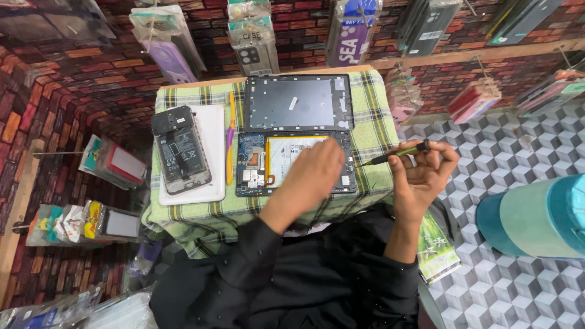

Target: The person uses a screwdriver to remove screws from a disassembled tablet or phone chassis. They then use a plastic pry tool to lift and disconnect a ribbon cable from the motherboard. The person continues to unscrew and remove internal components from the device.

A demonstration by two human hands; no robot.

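Observation:
An opened tablet (256,164) lies on a green checked cloth (372,116), its blue circuit board and white battery exposed. My left hand (314,170) rests flat on the battery, fingers together, holding nothing. My right hand (423,173) hovers just right of the tablet and grips a green-handled screwdriver (399,153) whose tip points left toward the tablet's right edge. The tablet's dark back cover (298,102) lies just beyond it.
An opened phone (180,149) sits on a white slab (213,131) at the left, with a yellow and purple pry tool (231,137) beside it. Packaged phone cases (253,36) hang along the brick-patterned wall. A teal cylinder (536,216) stands at the right.

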